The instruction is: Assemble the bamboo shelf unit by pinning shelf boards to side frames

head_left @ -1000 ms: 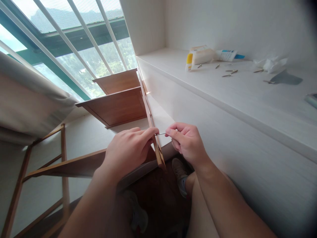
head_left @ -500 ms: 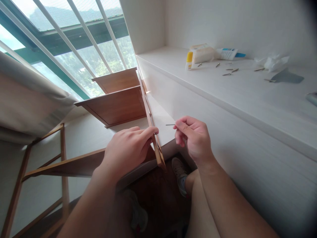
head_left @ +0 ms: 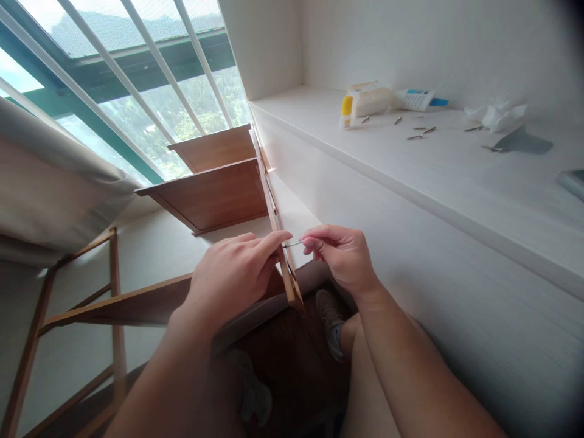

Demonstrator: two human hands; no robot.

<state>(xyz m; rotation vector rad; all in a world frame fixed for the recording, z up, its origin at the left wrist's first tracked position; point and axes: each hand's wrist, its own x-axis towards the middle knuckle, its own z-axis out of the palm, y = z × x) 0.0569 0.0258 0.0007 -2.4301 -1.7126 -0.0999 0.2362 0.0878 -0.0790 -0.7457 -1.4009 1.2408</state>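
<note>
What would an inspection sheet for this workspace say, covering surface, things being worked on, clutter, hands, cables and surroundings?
Surface: pale ledge on the right, with small items towards its back.
Job's things: thin metal rod with its far end at the wooden rail; exact contact too small to tell.
Clutter: yellow-capped bottle, blue-capped tube, several small metal pieces and crumpled white wrapping, all on the ledge.
Hands: left hand at the rail, its grip partly hidden; right hand pinches the rod.
Cables: nothing seen.
Surroundings: barred window and grey curtain at left.
</note>
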